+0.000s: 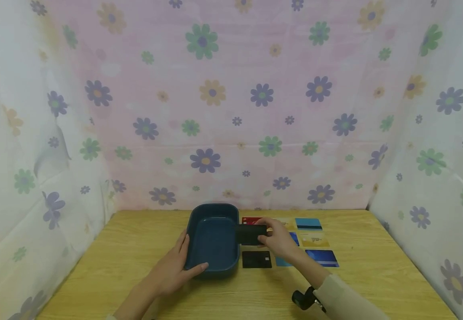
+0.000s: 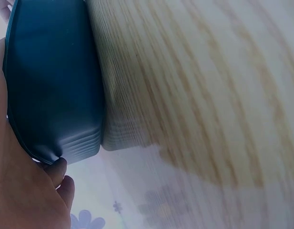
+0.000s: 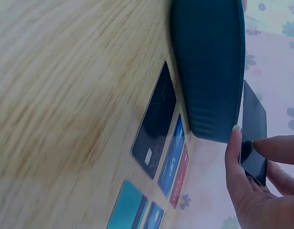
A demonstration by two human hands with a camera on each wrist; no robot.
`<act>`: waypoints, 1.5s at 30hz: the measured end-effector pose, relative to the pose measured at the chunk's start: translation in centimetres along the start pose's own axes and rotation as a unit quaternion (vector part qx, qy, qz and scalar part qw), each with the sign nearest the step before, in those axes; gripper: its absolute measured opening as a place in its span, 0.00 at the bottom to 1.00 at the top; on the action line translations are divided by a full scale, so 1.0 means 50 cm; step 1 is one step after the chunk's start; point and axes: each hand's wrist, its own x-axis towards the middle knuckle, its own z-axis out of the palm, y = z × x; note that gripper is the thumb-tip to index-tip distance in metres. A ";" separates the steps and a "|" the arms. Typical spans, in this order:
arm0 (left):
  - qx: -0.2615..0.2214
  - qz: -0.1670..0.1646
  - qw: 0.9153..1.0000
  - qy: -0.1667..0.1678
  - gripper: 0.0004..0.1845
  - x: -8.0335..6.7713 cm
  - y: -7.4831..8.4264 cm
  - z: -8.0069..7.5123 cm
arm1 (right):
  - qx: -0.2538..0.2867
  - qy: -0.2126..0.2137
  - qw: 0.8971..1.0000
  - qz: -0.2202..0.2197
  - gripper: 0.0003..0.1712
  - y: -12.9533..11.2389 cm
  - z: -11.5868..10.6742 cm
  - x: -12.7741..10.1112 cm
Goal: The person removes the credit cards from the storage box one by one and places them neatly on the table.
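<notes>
A dark blue rectangular dish is held near the middle of the table by my left hand. The fingers lie along its left wall and the thumb crosses the near rim. In the left wrist view, fingertips curl over the dish's end. My right hand pinches a plain black card between thumb and fingers. The card's left end overlaps the dish's right rim in the head view; the right wrist view shows the card tilted beside the rim. No contents show inside the dish.
Bank-type cards lie in rows right of the dish: a black card, a red card, a gold card, a light blue striped card, a dark blue card. My right forearm partly covers others. Flowered cloth surrounds the wooden table.
</notes>
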 end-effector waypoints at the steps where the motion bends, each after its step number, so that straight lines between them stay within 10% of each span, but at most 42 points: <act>1: 0.001 0.000 1.000 0.000 0.64 0.001 0.000 0.000 | 0.000 0.000 1.000 0.002 0.22 0.001 -0.005 -0.002; 45: 0.006 0.005 1.000 0.006 0.65 0.001 -0.002 0.003 | -0.062 -0.079 0.995 -0.001 0.15 0.065 -0.018 -0.125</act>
